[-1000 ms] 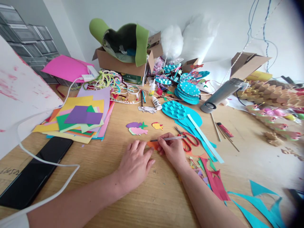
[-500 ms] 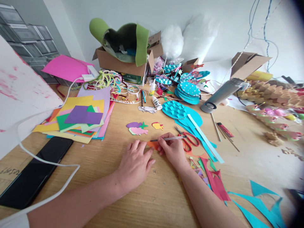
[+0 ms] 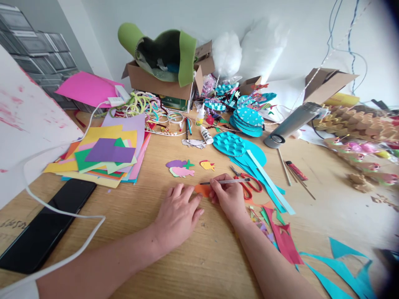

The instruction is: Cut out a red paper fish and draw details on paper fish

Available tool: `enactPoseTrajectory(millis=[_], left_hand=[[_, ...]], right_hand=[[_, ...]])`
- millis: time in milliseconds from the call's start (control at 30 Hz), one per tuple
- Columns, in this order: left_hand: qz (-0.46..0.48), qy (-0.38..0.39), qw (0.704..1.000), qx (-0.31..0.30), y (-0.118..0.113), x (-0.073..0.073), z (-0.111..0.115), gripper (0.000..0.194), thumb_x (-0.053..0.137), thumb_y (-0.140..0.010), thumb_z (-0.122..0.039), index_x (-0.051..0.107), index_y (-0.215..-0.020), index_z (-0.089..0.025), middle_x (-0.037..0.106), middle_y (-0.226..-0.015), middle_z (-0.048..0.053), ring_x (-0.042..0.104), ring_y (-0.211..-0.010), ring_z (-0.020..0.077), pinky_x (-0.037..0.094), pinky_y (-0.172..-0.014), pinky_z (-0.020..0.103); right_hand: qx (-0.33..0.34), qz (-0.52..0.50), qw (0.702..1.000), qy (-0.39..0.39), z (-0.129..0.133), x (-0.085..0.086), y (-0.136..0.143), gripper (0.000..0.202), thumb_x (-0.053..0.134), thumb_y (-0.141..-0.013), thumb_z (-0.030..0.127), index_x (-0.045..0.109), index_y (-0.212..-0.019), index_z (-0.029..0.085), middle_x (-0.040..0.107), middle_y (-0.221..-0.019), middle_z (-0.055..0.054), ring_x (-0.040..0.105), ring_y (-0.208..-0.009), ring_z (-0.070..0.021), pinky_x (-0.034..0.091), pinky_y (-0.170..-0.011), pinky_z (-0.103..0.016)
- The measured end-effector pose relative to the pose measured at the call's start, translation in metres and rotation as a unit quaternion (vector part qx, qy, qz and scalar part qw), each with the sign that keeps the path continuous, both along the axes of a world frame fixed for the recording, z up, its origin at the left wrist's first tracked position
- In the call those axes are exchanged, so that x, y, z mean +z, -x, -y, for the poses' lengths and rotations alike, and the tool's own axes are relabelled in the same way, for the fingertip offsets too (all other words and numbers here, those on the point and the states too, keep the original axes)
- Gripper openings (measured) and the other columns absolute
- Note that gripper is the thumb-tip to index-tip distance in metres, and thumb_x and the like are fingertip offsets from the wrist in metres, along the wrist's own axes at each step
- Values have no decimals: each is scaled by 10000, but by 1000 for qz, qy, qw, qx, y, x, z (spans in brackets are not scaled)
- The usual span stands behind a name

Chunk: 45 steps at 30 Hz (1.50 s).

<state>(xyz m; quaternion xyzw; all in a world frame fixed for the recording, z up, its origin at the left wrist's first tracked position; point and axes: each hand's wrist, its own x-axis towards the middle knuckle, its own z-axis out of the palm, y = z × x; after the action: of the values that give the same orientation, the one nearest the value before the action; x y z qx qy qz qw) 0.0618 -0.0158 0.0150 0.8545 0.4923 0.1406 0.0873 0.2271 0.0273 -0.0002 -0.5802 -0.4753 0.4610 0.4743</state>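
My right hand (image 3: 229, 197) is closed on a slim pen (image 3: 226, 181), whose dark tip points left over a small orange paper piece (image 3: 203, 190). Flat on the table, my left hand (image 3: 179, 209) has its fingers apart and its fingertips at the left and lower edge of that orange piece. Beyond the hands lie a yellow and red paper fish (image 3: 207, 165) and several overlapping cut shapes, a pink fish (image 3: 182, 171) among them. Red-handled scissors (image 3: 252, 185) rest just right of my right hand.
Coloured paper sheets (image 3: 110, 150) and a black phone (image 3: 46, 224) lie at the left. Turquoise strips (image 3: 269, 182), red scraps (image 3: 285, 243) and a metal flask (image 3: 293, 124) are at the right. Behind stand a glue bottle (image 3: 206, 135) and a cardboard box (image 3: 158, 81).
My right hand and the pen have shifted slightly to the right. My left hand stays in place.
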Motion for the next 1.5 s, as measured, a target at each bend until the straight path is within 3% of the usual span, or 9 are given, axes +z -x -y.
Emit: enactPoseTrajectory(millis=[267, 1500], left_hand=[[-9, -7, 1000, 1, 0, -1, 0, 274, 518, -915, -336, 602, -1155, -233, 581, -1129, 78, 466, -1023, 277, 407, -837, 451], [-12, 0, 1000, -3, 0, 1, 0, 277, 521, -914, -336, 589, -1165, -241, 583, -1089, 68, 476, -1017, 273, 402, -842, 450]], right_hand=[[27, 12, 1000, 0, 0, -3, 0, 271, 668, -762, 418, 542, -748, 179, 584, -478, 35, 495, -342, -89, 378, -344, -173], [39, 22, 999, 1, 0, -3, 0, 278, 660, -772, 421, 538, -757, 173, 583, -476, 37, 494, -340, -82, 377, -341, -165]])
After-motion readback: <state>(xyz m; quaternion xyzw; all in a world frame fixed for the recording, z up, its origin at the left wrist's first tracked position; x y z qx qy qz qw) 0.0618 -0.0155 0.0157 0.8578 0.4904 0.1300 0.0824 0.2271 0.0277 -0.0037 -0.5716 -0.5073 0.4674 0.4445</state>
